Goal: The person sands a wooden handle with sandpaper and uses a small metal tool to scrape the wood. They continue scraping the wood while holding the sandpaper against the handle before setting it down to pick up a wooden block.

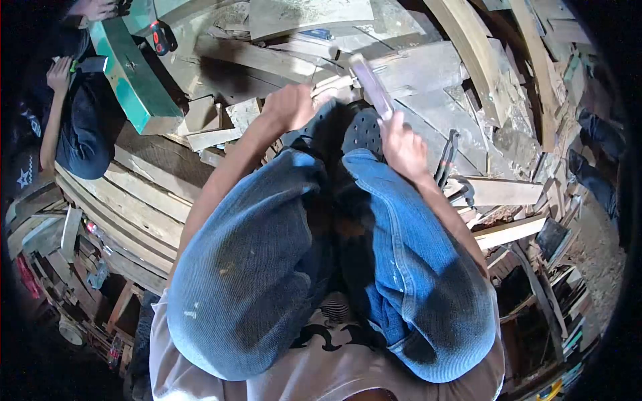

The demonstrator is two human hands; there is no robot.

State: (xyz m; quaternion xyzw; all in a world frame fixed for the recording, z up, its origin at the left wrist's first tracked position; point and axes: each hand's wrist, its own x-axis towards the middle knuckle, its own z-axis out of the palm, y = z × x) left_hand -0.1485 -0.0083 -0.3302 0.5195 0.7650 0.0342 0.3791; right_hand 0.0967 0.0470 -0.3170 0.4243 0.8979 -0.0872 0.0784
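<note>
My left hand [289, 107] is closed on the near end of a pale wood strip [334, 84], just beyond my feet. In my right hand [405, 146] is a long, flat, purplish-grey tool [372, 87], blurred and slanting up to the left. The tool's far part overlaps the strip's right end in this view; its exact kind I cannot tell. Both hands are in front of my knees, close to my dark perforated clogs [363, 131].
Pincers [447, 158] and a hammer head [463, 191] lie right of my right forearm. A red-and-black-handled screwdriver [160, 38] rests beside a green-painted beam [127, 77]. At left, a co-worker's hand [60, 75] holds a green-handled blade [92, 65]. Boards and scraps surround me.
</note>
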